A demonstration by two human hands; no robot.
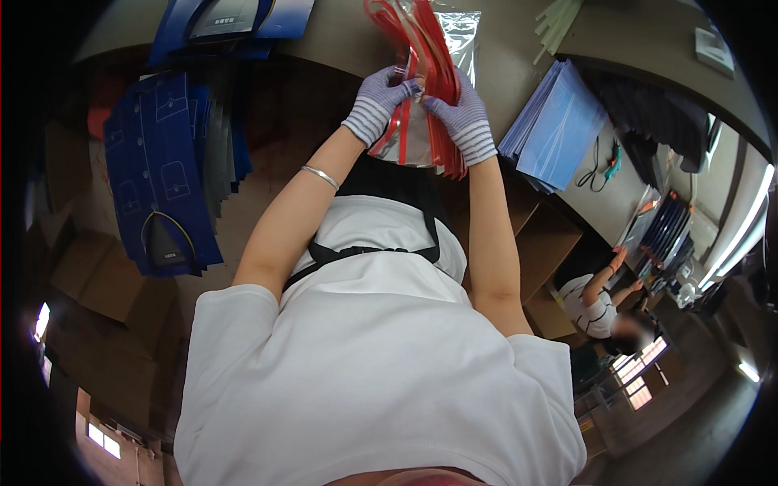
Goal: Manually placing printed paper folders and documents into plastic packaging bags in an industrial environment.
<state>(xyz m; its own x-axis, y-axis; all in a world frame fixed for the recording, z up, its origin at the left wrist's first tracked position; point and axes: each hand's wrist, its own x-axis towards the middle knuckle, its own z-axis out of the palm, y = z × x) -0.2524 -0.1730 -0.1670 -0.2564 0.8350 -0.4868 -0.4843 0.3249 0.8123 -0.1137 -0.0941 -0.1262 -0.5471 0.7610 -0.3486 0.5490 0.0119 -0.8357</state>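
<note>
A thick bundle of red-edged clear plastic bags (pixel 442 61) stands fanned between my gloved hands at the near edge of the table. My left hand (pixel 379 99), in a purple glove with a white striped cuff, closes on the bundle's left side, its thumb and fingers at the front bags. On the other side my right hand (pixel 462 117), in a matching glove, is wrapped round the bundle with its thumb across the front. Behind the bundle lies a shiny silvery plastic bag (pixel 466 36). The bundle's upper end is slightly blurred.
Blue printed cardboard sheets (pixel 559 121) are stacked to the right, with green-handled snips (pixel 613 160) beyond. Blue shirt-shaped card pieces (pixel 154 178) hang at the left; another blue piece (pixel 231 20) lies on the table (pixel 340 40). Pale strips (pixel 557 24) lie farther back. A co-worker (pixel 600 308) works at right.
</note>
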